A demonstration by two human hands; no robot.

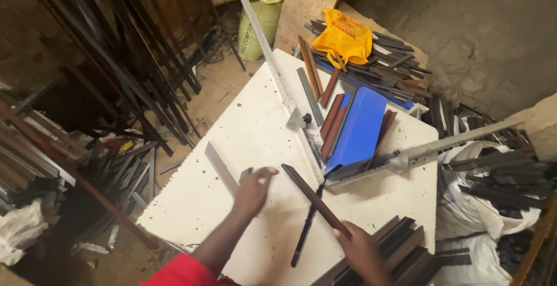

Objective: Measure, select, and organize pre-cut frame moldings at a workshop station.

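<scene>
Over on the left, a flat grey metal strip (221, 167) lying on the white tabletop (255, 123), long axis running from upper left down to lower right, pretty much aimed at the left hand (253, 192). Left hand hovering just past the strip's lower end, fingers loosely spread and stretched toward the middle of the table, thumb tip near a small dark offcut (245, 173); nothing gripped, as far as can be seen. Moving right, a long brown metal bar (316, 199) slanting from upper left down to lower right, its upper end just right of the left fingertips and its lower end disappearing into the right hand (361, 252). Right hand curled shut around that lower end, so clearly the nearer one to the bar. Beneath the bar, a thin black rod (306, 228) crossing it at a steep angle. Further right, a stack of dark profiles (400, 245) just beside the right hand, and above that a blue panel (360, 128) clamped in the silver cutting jig (406, 157).
</scene>
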